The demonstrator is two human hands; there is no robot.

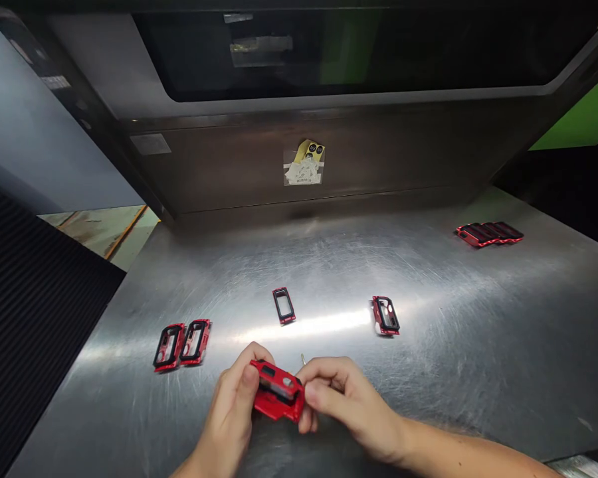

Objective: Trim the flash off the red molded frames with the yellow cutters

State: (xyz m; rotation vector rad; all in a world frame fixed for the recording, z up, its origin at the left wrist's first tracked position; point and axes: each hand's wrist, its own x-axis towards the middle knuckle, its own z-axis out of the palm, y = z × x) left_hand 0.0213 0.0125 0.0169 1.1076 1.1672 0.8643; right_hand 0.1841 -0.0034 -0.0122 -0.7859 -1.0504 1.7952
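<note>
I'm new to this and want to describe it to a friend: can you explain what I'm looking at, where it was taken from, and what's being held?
There is no robot here, just a person's two bare hands. The single picture comes from a camera worn on their head, looking forward and down.

The left hand holds a red part with dark areas; the fingers of the right hand are at its other end. A thin tip shows by the right hand, too small to identify.

On the metal table lie similar red-and-black frames: a pair on the left, one flat in the middle, one right of that, and an overlapping row at the far right. Behind, a clear packet is on the upright panel.
</note>
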